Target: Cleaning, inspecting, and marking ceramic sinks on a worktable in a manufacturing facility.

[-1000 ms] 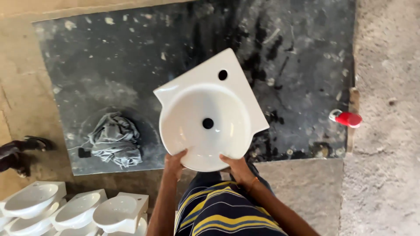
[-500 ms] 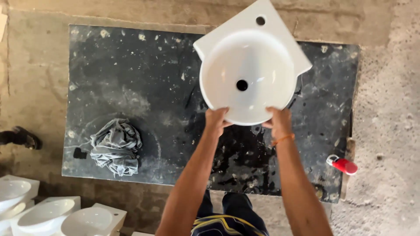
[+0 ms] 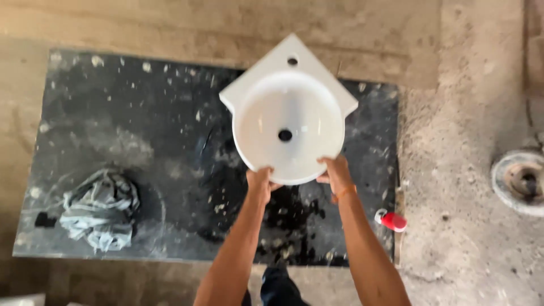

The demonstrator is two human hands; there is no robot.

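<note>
A white ceramic corner washbasin (image 3: 288, 113) with a round bowl, a dark drain hole and a small tap hole is held out over a dark stone slab (image 3: 130, 136). My left hand (image 3: 259, 182) grips the bowl's near rim on the left. My right hand (image 3: 335, 175), with an orange band at the wrist, grips the near rim on the right. Both arms are stretched forward. The basin's pointed back corner faces away from me, over the slab's far edge.
A crumpled grey rag (image 3: 101, 208) lies on the slab's near left part. A small red and white bottle (image 3: 391, 220) rests at the slab's right edge. A round grey fitting (image 3: 521, 180) sits on the rough concrete floor at far right.
The view has shifted, so the basin now shows nearer the picture's middle. The row of white basins at lower left has dropped out of view. Both hands keep their grip.
</note>
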